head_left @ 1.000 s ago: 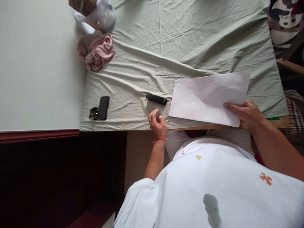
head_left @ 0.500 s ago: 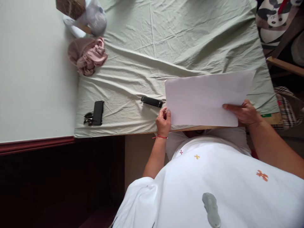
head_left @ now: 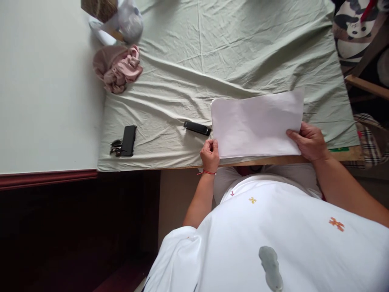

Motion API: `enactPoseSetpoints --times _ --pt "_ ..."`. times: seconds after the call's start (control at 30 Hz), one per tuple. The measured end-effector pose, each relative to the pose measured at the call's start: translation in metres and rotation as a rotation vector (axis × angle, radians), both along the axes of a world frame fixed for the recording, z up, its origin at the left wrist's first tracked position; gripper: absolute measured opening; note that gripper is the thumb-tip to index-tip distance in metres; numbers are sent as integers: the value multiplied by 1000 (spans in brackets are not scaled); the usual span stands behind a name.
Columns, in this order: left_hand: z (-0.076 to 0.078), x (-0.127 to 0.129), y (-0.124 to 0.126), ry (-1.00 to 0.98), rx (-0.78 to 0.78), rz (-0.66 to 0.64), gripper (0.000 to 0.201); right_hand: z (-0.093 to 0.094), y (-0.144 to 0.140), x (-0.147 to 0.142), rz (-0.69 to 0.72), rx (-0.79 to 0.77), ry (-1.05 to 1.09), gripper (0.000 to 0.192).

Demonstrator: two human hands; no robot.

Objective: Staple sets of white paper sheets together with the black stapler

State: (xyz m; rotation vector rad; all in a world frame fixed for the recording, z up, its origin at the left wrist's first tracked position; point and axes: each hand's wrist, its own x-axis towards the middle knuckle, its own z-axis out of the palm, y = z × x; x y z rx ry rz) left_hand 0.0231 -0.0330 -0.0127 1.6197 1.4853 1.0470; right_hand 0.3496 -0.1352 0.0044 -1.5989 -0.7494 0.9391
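Observation:
White paper, perhaps more than one sheet, is held near the front edge of the cloth-covered table. My left hand pinches its left edge, thumb on top. At the right edge, my right hand grips the paper with the thumb over the upper face and the other fingers mostly hidden beneath or behind. Just left of the paper, close to my left hand, a black stapler lies on the cloth.
Light green wrinkled cloth covers the table. A black phone and keys lie at the left. Behind them are a crumpled pink cloth and a plastic bag. A panda-print cushion is at far right.
The paper's right edge has come inward and lines up straighter, and my right hand now grips that edge more fully. The whole view has shifted slightly; my left hand still holds the left edge.

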Motion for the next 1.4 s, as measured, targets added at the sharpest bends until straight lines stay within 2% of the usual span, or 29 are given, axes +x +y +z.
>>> enactPoseSetpoints --times 0.07,0.13,0.2,0.4,0.6,0.7,0.8,1.03,1.23,1.4 --pt "-1 -2 0 -66 -33 -75 27 -1 0 -1 -9 -3 -11 35" --pt "-2 -4 -1 -145 -70 -158 35 -2 0 -1 -23 9 6 35" --pt "-2 -5 -1 -188 -94 -185 41 -3 0 -1 -27 29 30 36" --pt "-2 -5 0 -69 -67 -57 33 -3 1 -1 -52 31 18 34" --pt "2 -5 0 -206 -116 -156 43 -3 2 -2 -90 48 69 38" --pt "4 -6 0 -110 -97 -105 35 -3 2 -3 -84 44 74 37" --pt "6 -6 0 -57 -54 -63 41 -6 2 -2 -66 62 79 37" --pt "6 -7 -1 -189 -95 -150 38 -9 1 0 -70 84 106 34" --pt "6 -6 0 -115 -37 -104 43 -8 1 0 -53 106 112 33" --pt "7 -7 -1 -165 -43 -90 50 -16 2 4 -58 113 87 35"
